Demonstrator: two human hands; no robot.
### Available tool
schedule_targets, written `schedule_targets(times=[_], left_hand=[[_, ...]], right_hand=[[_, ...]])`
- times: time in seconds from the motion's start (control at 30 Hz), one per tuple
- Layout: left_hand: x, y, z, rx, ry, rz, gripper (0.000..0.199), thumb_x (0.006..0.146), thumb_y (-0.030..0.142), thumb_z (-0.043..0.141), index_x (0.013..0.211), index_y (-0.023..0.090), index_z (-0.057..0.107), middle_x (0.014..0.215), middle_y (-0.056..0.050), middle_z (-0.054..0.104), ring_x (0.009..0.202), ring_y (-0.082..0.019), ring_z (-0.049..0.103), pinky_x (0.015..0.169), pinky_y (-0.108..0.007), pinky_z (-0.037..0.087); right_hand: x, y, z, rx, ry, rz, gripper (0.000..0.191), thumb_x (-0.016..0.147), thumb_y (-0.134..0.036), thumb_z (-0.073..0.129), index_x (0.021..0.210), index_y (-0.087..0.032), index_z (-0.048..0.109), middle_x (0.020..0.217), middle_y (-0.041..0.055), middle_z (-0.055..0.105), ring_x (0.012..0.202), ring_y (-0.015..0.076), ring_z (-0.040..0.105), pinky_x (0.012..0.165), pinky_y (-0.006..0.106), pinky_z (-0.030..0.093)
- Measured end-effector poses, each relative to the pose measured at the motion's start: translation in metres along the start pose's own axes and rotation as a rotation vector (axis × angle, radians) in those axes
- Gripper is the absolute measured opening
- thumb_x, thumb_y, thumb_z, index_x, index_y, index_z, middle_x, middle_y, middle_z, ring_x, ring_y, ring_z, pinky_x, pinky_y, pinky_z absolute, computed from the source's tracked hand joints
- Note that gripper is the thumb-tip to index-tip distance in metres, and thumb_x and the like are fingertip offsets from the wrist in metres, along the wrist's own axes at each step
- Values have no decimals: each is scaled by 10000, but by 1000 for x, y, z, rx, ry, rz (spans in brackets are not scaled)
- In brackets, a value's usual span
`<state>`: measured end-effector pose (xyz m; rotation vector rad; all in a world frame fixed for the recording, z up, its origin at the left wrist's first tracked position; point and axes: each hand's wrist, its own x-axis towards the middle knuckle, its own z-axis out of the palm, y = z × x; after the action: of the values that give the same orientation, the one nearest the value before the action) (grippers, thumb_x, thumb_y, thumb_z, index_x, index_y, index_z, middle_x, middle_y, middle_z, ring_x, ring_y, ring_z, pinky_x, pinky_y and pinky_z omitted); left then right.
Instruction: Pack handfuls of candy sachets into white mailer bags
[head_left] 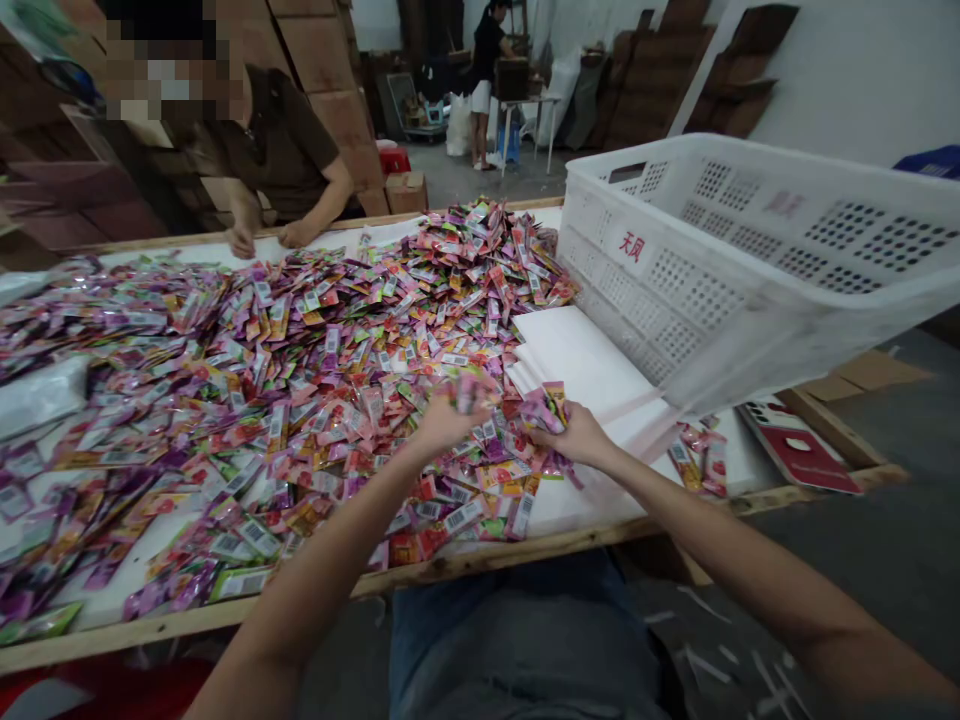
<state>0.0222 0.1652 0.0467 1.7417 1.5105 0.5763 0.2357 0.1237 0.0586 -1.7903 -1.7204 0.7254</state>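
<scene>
White sheets [581,345], edges beside right hand [574,435] clutching sachets [541,411]; left hand [448,420] blurred, grasp unclear.

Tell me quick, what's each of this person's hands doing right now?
Left hand: blurred, at a small, pink-and-green plastic packet; open or closed cannot be told.
Right hand: closed, holding small, shiny, purple-and-yellow plastic packets.

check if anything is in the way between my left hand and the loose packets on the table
Nothing visible stands between your left hand and the loose packets around it. The white crate and white sheets are off to the right, outside that short path.
</scene>
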Motion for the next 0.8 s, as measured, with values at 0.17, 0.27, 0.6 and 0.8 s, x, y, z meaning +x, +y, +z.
schedule_targets(times=[0.17, 0.27, 0.6, 0.8], left_hand=[[19, 17, 12, 46, 51, -175, 325, 637, 438, 666, 790, 166, 577, 730, -48, 637, 650, -182, 601, 556, -280, 471], [30, 17, -26, 3, 188, -30, 345, 646, 424, 654, 859, 167, 567, 810, -38, 639, 727, -174, 603, 632, -276, 487], [41, 10, -23, 217, 60, 63, 363, 571, 405, 708, 786, 170, 532, 693, 7, 594, 679, -170, 583, 630, -267, 481], [41, 3, -56, 41, -59, 29, 589, 388, 412, 814, 865, 161, 575, 829, -35, 639, 905, -266, 594, 793, -331, 488]], right_hand=[[3, -3, -3, -39, 85, 137, 211, 587, -305, 658, 736, -177, 580, 712, 6, 647, 662, 173, 592, 587, 252, 445], [2, -6, -4, -85, 47, 92, 229, 598, -306, 667, 774, -177, 598, 737, 5, 655, 696, 176, 606, 620, 248, 446], [8, 4, 16, 119, -101, 116, 364, 585, -273, 708, 913, -147, 612, 896, 54, 682, 834, 215, 624, 741, 300, 479], [6, 16, 12, 413, -195, 102, 385, 522, -245, 738, 869, -131, 616, 819, 27, 685, 765, 190, 618, 762, 317, 488]])
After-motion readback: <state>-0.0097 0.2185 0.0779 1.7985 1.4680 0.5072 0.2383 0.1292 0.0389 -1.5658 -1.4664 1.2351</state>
